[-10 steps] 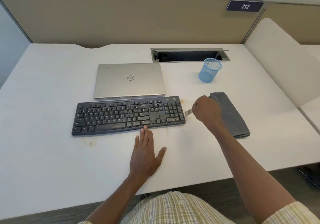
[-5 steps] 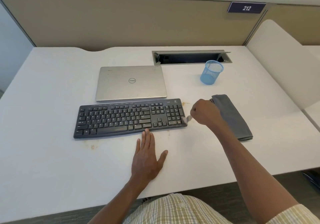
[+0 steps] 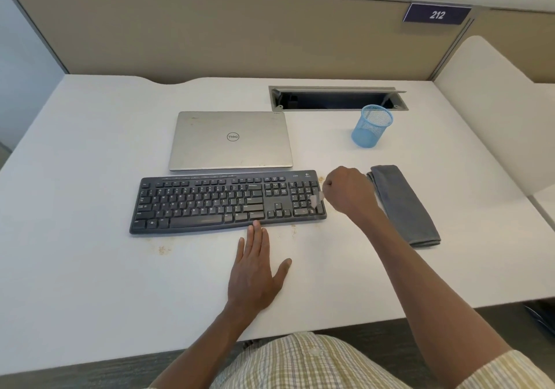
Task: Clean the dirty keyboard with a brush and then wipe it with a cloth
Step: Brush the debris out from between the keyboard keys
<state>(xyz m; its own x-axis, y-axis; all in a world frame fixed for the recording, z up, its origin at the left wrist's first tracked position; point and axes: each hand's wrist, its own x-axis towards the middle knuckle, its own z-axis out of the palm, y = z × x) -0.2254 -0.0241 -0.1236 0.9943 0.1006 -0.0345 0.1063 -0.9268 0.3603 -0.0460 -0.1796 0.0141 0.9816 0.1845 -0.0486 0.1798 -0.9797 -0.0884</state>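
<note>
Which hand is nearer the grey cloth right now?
Right. The right hand sits just beside the cloth, at the keyboard's end; the left hand lies flat, farther away.

A single head-worn camera looks forward and down, close over the white desk [image 3: 90, 268].

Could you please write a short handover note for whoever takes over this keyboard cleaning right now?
Left hand: open, flat on the white desk, fingertips touching the front edge of the black full-size keyboard.
Right hand: grips a small pale-bristled brush, bristles on the number pad at the keyboard's right end.
Folded grey cloth: lies untouched right of the keyboard.
Done: brushing has begun.
Left: brush the other keys, then wipe with the cloth. Crumbs remain on the desk.
</note>
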